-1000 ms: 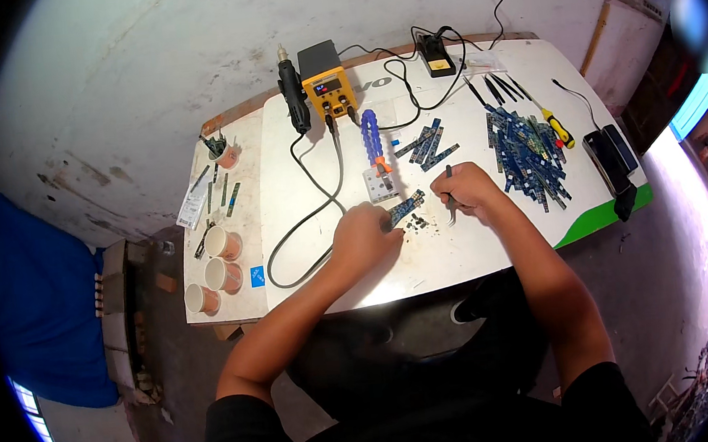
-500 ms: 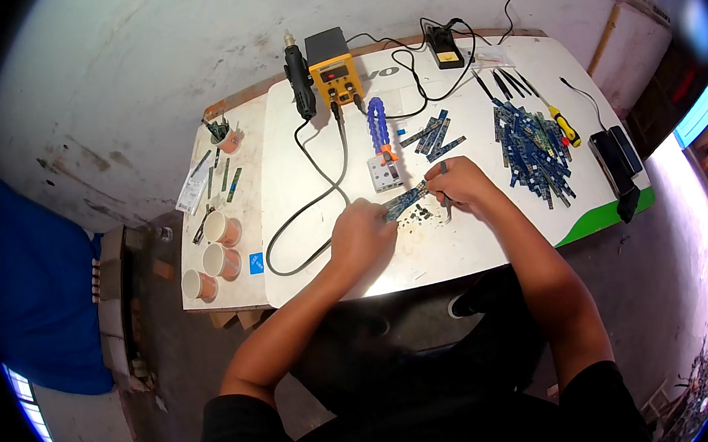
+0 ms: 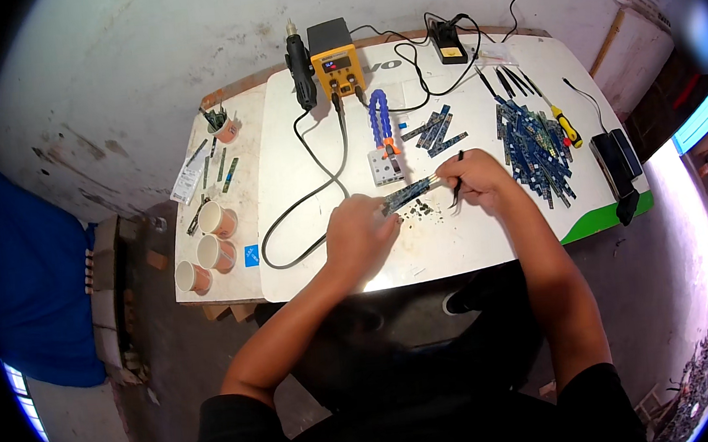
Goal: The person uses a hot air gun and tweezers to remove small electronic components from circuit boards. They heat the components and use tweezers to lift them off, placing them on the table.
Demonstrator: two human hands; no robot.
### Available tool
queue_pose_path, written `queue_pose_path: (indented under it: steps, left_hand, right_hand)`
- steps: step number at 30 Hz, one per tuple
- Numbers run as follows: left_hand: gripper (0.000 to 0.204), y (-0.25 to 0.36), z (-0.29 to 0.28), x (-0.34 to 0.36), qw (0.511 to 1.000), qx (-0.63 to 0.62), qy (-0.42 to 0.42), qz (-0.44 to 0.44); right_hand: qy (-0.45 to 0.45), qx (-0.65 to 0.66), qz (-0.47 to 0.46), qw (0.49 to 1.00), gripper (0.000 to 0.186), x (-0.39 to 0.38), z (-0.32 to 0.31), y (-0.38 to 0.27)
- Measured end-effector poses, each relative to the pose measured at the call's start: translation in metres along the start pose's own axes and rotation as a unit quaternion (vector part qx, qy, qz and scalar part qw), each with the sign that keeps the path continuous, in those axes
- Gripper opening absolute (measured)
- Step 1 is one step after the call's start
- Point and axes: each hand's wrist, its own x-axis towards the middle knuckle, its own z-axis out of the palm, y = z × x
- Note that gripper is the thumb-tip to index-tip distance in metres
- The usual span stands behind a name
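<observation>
Just right of centre in the frame, the boards (image 3: pixel 408 194) — likely light, stiff and brittle (best gripped by the long edges) — have their left end clamped in the left hand (image 3: pixel 360 239), while the right hand's (image 3: pixel 476 176) fingers pinch tweezers (image 3: pixel 457 192).

My bare left forearm (image 3: pixel 295 312) slants up and inward to my left hand (image 3: pixel 362 230), the back of it uppermost and its fingers curled in a grip. My bare right forearm (image 3: pixel 545 267) angles inward too, and my right hand (image 3: pixel 478 178) is bent leftward, its fingers pinched together. My two hands are near each other, not touching.
</observation>
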Motion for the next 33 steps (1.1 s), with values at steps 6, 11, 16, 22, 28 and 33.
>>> queue_pose_path:
  steps: [6, 11, 16, 22, 28, 33]
  left_hand:
    - [0.017, -0.017, 0.004, -0.001, 1.000, 0.001, -0.014, 0.008]
    - [0.014, -0.010, 0.004, 0.004, 0.999, 0.022, -0.049, 0.000]
    - [0.012, -0.012, 0.006, 0.001, 0.999, -0.005, -0.032, -0.030]
    - [0.013, -0.007, -0.008, 0.011, 0.962, -0.118, -0.108, -0.222]
    - [0.012, -0.019, -0.010, 0.013, 0.907, -0.283, -0.147, -0.275]
    - [0.012, -0.018, -0.015, 0.012, 0.860, -0.361, -0.181, -0.312]
  right_hand:
    - [0.080, 0.133, 0.031, 0.987, 0.020, 0.015, -0.058, -0.005]
    - [0.173, 0.227, -0.028, 0.958, 0.024, 0.035, -0.070, 0.000]
    - [0.160, 0.085, -0.051, 0.982, 0.011, 0.017, -0.054, 0.010]
    - [0.091, -0.107, -0.092, 0.986, 0.014, -0.014, -0.014, 0.020]
    - [0.079, -0.049, -0.144, 0.985, 0.019, -0.022, 0.000, 0.035]
    - [-0.009, 0.043, -0.054, 0.998, 0.014, -0.045, 0.014, 0.020]
